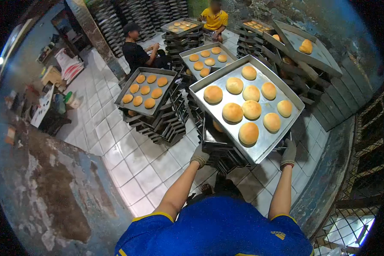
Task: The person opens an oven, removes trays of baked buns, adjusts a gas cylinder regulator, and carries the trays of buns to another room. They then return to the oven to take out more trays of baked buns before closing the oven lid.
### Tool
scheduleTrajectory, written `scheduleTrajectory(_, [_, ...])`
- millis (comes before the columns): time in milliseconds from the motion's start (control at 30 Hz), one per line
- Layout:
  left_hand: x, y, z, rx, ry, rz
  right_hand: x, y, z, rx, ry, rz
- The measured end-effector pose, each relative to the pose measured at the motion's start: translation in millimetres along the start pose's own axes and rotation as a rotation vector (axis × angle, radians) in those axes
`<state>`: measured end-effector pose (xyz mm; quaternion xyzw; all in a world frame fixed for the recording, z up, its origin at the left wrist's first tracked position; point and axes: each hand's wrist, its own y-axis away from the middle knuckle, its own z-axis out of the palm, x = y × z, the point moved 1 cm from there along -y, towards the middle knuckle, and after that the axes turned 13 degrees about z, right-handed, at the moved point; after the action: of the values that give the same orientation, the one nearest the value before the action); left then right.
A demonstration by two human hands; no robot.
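Note:
A large metal baking tray [266, 138] of round golden buns [251, 109] is in front of me, turned at an angle over a stack of darker trays [226, 157]. My left hand [201, 155], in a grey knit glove, is closed at the near left corner of a tray just under the bun tray. At the near right side, my gloved right hand [289, 152] is closed around a tray edge. The fingertips of both hands are hidden beneath the metal. Whether the edges they hold belong to the top tray or the one below is hard to make out.
Left of me stands another tray stack [158, 123] topped with buns. More bun trays [207, 59] sit behind, and tilted trays [307, 47] lean at the right. A person in black [136, 53] and one in yellow [215, 19] sit farther back. Peeling walls [51, 187] flank the tiled floor [132, 170].

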<state>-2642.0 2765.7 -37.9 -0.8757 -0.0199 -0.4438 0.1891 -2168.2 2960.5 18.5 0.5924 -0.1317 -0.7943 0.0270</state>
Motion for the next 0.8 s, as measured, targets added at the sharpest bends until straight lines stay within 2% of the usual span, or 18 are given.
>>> scheduleTrajectory(67, [-6, 2, 2, 0.020, 0.026, -0.017, 6, -9, -7, -0.006, 0.006, -0.011])
scheduleTrajectory(167, [-34, -4, 15, -0.004, -0.009, 0.018, 28, -40, -23, 0.041, 0.208, -0.150])
scheduleTrajectory(267, [-34, -3, 17, 0.029, 0.031, 0.018, 26, -39, -21, 0.065, 0.306, -0.313])
scheduleTrajectory(333, [-16, -3, 10, 0.027, -0.104, 0.039, -7, 4, 4, 0.022, -0.008, 0.024])
scheduleTrajectory(467, [3, -1, 2, -0.017, -0.114, 0.082, -6, 0, 3, -0.004, -0.031, -0.008])
scheduleTrajectory(567, [5, 1, 3, 0.076, -0.003, -0.043, -4, -3, -5, -0.027, 0.069, -0.001])
scheduleTrajectory(667, [-31, -3, 18, 0.059, -0.128, -0.065, -9, 3, -1, -0.072, 0.110, -0.092])
scheduleTrajectory(700, [-42, -5, 22, 0.065, -0.126, -0.064, -4, -2, -2, -0.121, -0.035, 0.019])
scheduleTrajectory(800, [-48, -1, 23, 0.042, -0.027, -0.018, -1, -5, -3, -0.086, 0.002, 0.010])
